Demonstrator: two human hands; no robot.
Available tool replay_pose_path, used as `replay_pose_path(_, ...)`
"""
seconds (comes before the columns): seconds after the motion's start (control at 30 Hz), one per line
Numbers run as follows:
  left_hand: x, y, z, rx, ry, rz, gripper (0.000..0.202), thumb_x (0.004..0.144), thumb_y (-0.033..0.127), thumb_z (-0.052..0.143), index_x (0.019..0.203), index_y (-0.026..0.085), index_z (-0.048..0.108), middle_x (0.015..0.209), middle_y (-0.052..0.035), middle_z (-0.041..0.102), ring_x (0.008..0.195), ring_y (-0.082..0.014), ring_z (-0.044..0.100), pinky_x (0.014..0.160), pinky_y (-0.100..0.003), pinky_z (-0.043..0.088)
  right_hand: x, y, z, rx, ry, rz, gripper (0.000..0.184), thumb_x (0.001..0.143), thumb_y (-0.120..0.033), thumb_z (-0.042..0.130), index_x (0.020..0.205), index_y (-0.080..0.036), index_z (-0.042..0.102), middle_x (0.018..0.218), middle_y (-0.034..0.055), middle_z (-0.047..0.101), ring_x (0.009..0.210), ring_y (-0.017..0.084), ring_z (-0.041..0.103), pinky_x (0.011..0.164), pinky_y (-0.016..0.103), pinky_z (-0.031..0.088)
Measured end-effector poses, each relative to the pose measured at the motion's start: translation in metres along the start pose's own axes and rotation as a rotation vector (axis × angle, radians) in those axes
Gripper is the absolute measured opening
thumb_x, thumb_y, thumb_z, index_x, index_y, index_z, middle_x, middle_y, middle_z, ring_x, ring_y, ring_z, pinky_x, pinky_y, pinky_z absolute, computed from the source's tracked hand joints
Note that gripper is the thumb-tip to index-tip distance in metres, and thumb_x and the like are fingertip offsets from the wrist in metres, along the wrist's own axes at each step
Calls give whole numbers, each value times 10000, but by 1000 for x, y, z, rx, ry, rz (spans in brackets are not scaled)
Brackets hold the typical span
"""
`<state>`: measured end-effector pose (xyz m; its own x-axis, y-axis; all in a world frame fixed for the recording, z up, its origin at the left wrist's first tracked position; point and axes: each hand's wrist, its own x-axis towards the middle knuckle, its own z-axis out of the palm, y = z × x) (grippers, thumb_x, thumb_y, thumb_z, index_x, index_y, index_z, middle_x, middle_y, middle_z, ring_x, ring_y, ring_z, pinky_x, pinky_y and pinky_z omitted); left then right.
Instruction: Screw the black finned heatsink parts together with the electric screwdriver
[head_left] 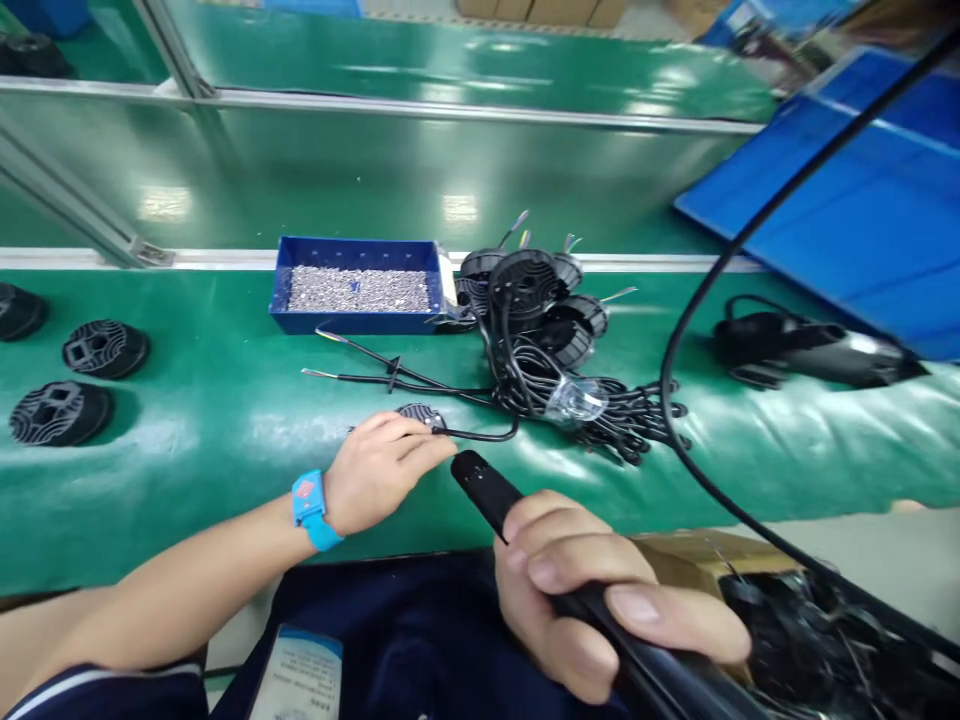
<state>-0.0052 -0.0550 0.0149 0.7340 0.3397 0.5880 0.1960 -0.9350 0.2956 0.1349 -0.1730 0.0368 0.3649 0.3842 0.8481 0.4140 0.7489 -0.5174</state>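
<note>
Looking down through the head camera, I see my left hand [382,470] laid over a small round black disc [420,413] near the front edge of the green table [225,400]. The fingers are together on top of it, and I cannot tell whether they pinch it. The disc looks ribbed and is mostly hidden. A thin black cable [480,435] leaves its right side. My right hand [592,590] is clamped round one black screwdriver [484,490], its tip just right of the disc. I count one blue tray [352,322] of silver screws at the far edge and three finned black housings [105,347] towards the left edge. One tangled heap of cabled housings [536,300] lies beside the tray, too jumbled to count.
</note>
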Motion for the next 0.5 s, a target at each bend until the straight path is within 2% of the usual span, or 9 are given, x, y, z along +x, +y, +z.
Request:
replay_pose_path(0.07, 0, -1, 0, 4, -3, 9, 230, 995, 123, 495, 1092, 211, 684, 967, -23, 757, 916, -142, 697, 826, -299, 559, 3, -2, 5, 76, 35, 42, 250, 944, -136, 562, 1184, -165, 498, 884, -5, 612, 658, 119, 607, 535, 338, 530)
replay_pose_path(0.13, 1, -1, -1, 15, -2, 17, 244, 994, 112, 485, 1102, 206, 682, 980, -33, 760, 921, -152, 704, 817, -311, 571, 9, 1, 6, 95, 127, 139, 221, 953, -132, 561, 1160, -185, 503, 846, -18, 602, 643, 117, 593, 558, 336, 520)
replay_pose_path(0.2, 1, 0, -1, 13, -2, 23, 241, 991, 112, 492, 1113, 201, 679, 986, -37, 762, 922, -158, 710, 822, -318, 582, 17, 7, 6, 125, 194, 165, 181, 959, -151, 570, 1124, -191, 509, 784, -36, 574, 595, 102, 553, 540, 310, 497)
replay_pose_path(0.3, 1, -3, -1, -45, 1, -1, 209, 984, 133, 518, 1109, 199, 672, 967, -26, 763, 926, -154, 716, 852, -312, 597, 35, 18, 6, 128, 208, 178, 165, 936, -167, 600, 1083, -185, 527, 741, -43, 557, 550, 91, 515, 493, 276, 470)
replay_pose_path(0.37, 1, -8, 1, -105, -2, -46, 165, 982, 202, 565, 1117, 190, 659, 996, -42, 758, 1001, -172, 710, 897, -330, 599, 47, 25, 10, 118, 201, 205, 163, 907, -144, 605, 1055, -176, 544, 727, -42, 562, 534, 87, 509, 480, 264, 466)
replay_pose_path(0.4, 0, -12, 2, -135, -7, -69, 187, 974, 263, 601, 1137, 183, 648, 1036, -60, 753, 1068, -194, 697, 934, -357, 593, 52, 27, 13, 122, 192, 205, 158, 890, -133, 605, 1033, -171, 551, 713, -45, 562, 523, 84, 507, 473, 256, 461)
replay_pose_path(0.5, 0, -27, 6, -247, -69, -105, 482, 886, 457, 700, 1254, 165, 591, 1207, -120, 706, 1267, -268, 602, 1061, -464, 529, 64, 28, 22, 92, 212, 290, 130, 857, -139, 593, 976, -175, 556, 688, -49, 548, 529, 85, 511, 504, 259, 475)
